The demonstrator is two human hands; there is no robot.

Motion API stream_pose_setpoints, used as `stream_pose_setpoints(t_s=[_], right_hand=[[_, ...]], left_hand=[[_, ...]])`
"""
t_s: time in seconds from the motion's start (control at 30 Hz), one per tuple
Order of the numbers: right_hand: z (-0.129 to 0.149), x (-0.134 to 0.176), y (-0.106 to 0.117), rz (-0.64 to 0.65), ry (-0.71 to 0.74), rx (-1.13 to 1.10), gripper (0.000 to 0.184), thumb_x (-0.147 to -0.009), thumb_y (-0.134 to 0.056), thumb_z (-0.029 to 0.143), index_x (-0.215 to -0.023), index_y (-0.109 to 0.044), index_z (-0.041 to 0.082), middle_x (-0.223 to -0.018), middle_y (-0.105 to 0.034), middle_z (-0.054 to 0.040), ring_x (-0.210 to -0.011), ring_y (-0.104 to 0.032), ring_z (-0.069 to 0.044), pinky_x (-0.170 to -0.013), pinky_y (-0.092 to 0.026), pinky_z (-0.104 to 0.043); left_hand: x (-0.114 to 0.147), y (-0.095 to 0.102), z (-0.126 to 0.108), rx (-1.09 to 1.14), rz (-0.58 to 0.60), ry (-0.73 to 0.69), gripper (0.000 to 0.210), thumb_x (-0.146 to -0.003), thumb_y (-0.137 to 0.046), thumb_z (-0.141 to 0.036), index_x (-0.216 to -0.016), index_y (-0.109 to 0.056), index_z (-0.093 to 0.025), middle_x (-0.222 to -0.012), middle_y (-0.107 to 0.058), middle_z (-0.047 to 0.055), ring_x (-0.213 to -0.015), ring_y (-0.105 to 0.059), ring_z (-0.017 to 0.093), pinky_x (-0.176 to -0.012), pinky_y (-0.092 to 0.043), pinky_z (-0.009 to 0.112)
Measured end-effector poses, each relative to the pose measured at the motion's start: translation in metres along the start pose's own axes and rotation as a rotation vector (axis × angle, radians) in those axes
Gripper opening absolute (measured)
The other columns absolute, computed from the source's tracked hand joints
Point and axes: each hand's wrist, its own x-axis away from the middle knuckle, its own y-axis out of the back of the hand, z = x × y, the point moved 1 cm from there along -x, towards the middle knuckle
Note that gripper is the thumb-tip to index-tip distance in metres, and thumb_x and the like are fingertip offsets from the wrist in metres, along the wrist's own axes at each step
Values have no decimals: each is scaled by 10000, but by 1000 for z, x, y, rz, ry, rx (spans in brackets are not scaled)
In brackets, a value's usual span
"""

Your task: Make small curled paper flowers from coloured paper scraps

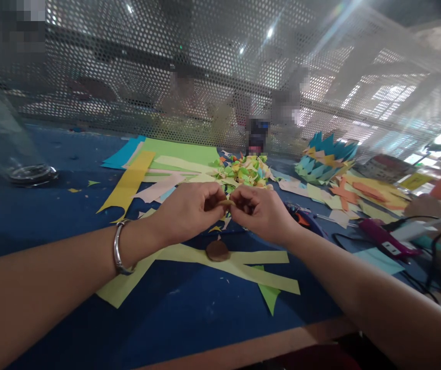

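Between the fingertips of both hands is a small yellowish paper piece [226, 203], seen nearly edge-on. My left hand [195, 208], with a silver bangle at its wrist, pinches one end. The other end is pinched by my right hand [261, 209]. Just below the hands, a round brown piece [217, 251] lies on pale yellow paper strips [259, 275]. A pointed green paper scrap [270, 297] sticks out beneath those strips. Beyond my fingers rises a heap of small cut paper bits [249, 170], mostly green and yellow.
A clear glass jar [6, 133] stands at left. Coloured sheets [184, 150] and a yellow strip [133, 180] lie behind my left hand. At right are a layered blue-and-yellow paper piece [326, 156], a magenta power strip [387, 240] with cables, and another person's hand [430, 210].
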Motion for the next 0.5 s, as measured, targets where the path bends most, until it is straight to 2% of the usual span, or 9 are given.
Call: stream_pose_setpoints(t_s=[0.17, 0.3, 0.4, 0.5], right_hand=[[5, 0, -3, -5, 8, -11, 101, -765, -615, 138, -712, -540, 180, -578, -458, 67, -515, -406, -70, -492, -323, -220], [5, 0, -2, -8, 7, 2, 120, -742, -618, 129, -687, -526, 183, -579, -452, 67, -517, -399, -69, -491, -318, -220], [4, 0, 0, -22, 5, 8, 140, -739, -618, 133, -678, -505, 188, -577, -445, 68, -518, -391, -69, -494, -312, -224], [4, 0, 2, -21, 9, 2, 149, -744, -615, 146, -675, -491, 192, -574, -434, 71, -516, -381, -69, -492, -303, -226]], left_hand=[[0, 2, -1, -19, 12, -7, 98, -769, -604, -256, -709, -595, -179, -591, -557, -44, -554, -489, 107, -534, -323, 250], [-3, 8, 3, -17, 76, 8, 98, -740, -611, -252, -678, -584, -181, -568, -549, -43, -545, -486, 108, -518, -323, 248], [-3, 9, 5, 33, 84, 8, 85, -771, -607, -266, -770, -618, -182, -653, -613, -23, -589, -538, 119, -543, -364, 248], [-3, 6, 2, 119, 38, -11, 154, -815, -622, -310, -903, -625, -183, -784, -667, 3, -666, -592, 133, -594, -420, 253]])
